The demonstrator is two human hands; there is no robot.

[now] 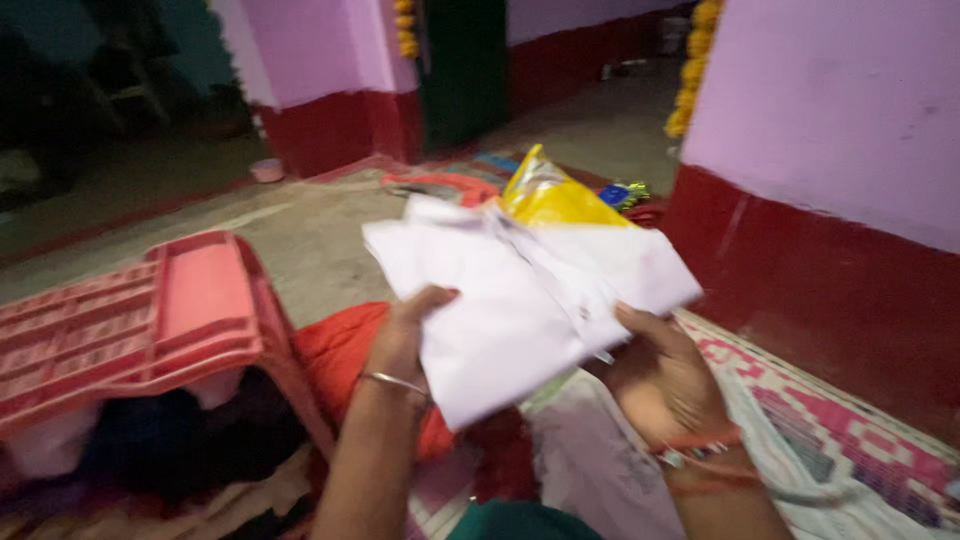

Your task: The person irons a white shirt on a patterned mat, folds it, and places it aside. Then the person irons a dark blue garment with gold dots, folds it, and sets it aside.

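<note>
— What fills the frame, biggest first?

— The walls (pixel 830 110), pink above and red at the foot, run along the right side and the upper middle. Below them is bare floor (pixel 300 240), and a patterned mat (pixel 850 440) covers the lower right.

— And on the left?

— A pink plastic stool (pixel 150 320) lies tipped on its side at the left middle, with dark cloth bunched under it. Just right of it is an orange cloth (pixel 340 350).

— Where is the garment?

— The white folded cloth (pixel 520 290) is held up at the centre of the frame, off the floor, between both hands. It looks flat and squared, so I judge it is gripped at two edges to keep the fold from falling open.

— How do the hands grip?

— The left hand (pixel 405 335), with a thin bangle, has its fingers closed on the lower left edge, thumb on top. The right hand (pixel 660 375), with orange bangles at the wrist, is closed on the lower right edge, thumb over it and fingers under.

— Anything smaller?

— A yellow packet (pixel 550 195) shows just behind the cloth's upper edge; whether it touches I cannot tell, the view is blurred. Yellow garlands (pixel 690 80) hang by the doorway at the top.
</note>
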